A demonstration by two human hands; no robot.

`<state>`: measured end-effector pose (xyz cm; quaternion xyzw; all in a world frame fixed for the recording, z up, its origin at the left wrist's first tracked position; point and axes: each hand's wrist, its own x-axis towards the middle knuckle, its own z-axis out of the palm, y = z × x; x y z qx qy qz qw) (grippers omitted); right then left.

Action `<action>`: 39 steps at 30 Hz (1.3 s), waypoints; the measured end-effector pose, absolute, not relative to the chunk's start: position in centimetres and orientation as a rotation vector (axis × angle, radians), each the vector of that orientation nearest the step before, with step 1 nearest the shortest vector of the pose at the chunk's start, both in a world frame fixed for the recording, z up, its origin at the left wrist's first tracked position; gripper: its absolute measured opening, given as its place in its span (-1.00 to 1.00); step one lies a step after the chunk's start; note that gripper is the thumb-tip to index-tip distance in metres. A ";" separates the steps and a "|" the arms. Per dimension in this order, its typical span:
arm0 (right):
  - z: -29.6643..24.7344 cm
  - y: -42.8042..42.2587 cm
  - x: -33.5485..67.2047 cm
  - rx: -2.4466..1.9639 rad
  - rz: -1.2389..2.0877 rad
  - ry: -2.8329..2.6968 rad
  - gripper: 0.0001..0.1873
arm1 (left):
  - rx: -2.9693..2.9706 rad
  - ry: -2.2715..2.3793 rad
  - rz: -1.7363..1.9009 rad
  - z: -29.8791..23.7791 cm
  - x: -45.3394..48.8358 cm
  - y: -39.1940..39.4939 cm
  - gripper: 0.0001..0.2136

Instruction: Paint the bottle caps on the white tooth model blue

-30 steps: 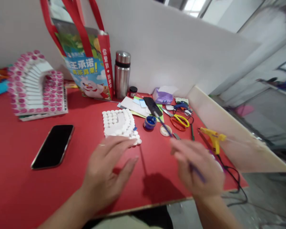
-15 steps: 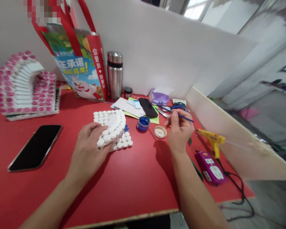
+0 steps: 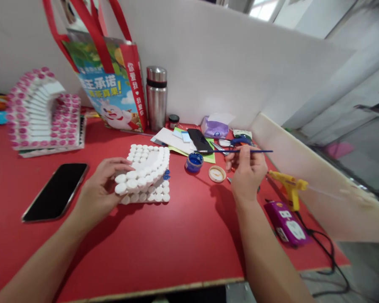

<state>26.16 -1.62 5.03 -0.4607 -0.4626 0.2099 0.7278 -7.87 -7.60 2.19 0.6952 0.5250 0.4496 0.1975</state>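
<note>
My left hand (image 3: 102,183) grips the left side of a white craft model (image 3: 145,174), its thumb low and its fingers above. The model has a square base covered in round white pieces and a raised curved part edged with the same pieces. A few pieces on its right side are blue. In my right hand (image 3: 248,170) is a thin paintbrush (image 3: 221,151) with a dark blue handle, held nearly level. Its tip points left, just above an open jar of blue paint (image 3: 194,163). The jar's lid (image 3: 217,174) lies inside up beside it.
A phone (image 3: 56,191) lies left on the red table (image 3: 164,252). Behind stand a pink-and-white model (image 3: 44,113), a shopping bag (image 3: 113,92) and a steel flask (image 3: 157,99). Scissors, papers and a purple packet (image 3: 215,127) sit at the back; a yellow glue gun (image 3: 289,187) and purple box (image 3: 286,223) are right.
The white model has turned, and my left hand has shifted to its left edge. The paintbrush has swung from slanting to nearly level, its tip now over the paint jar. The view has shifted slightly.
</note>
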 end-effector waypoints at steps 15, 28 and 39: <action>4.8 -1.5 26.2 -1.046 0.458 -1.051 -0.58 | 1.988 1.559 1.256 3.2 -5.9 -8.3 -0.67; 4.7 -1.3 26.6 -1.016 0.488 -1.016 -0.58 | 1.990 1.500 1.120 3.2 -9.3 -8.3 -0.69; 5.8 -1.1 26.3 -0.885 0.587 -0.971 -0.57 | 2.032 1.499 1.019 2.7 -10.1 -6.3 -0.50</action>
